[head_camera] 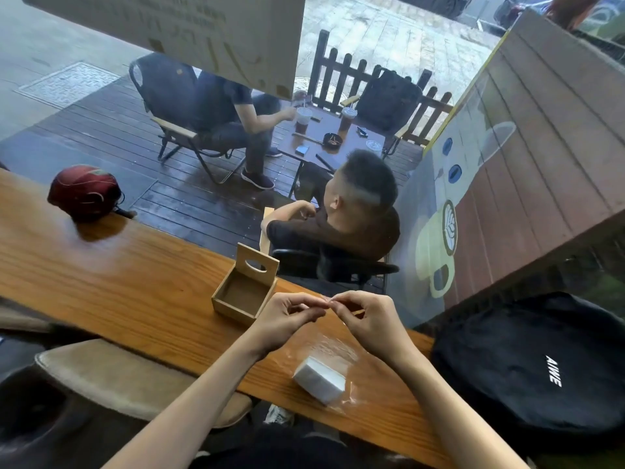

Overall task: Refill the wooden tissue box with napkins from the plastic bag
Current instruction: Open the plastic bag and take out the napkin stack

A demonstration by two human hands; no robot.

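The wooden tissue box (240,297) stands on the wooden counter (111,282) with its slotted lid tipped up at the back and its inside bare. Just right of it, my left hand (287,316) and my right hand (367,318) meet fingertip to fingertip, both pinching the top edge of a clear plastic bag (333,346). The bag hangs down from my fingers to the counter. A white stack of napkins (319,379) lies in the bag's bottom, near the counter's front edge.
A red helmet (84,191) rests on the counter at the far left. A black backpack (537,363) sits at the right end. A beige stool seat (118,377) is below the counter. Behind the window glass, people sit at an outdoor table.
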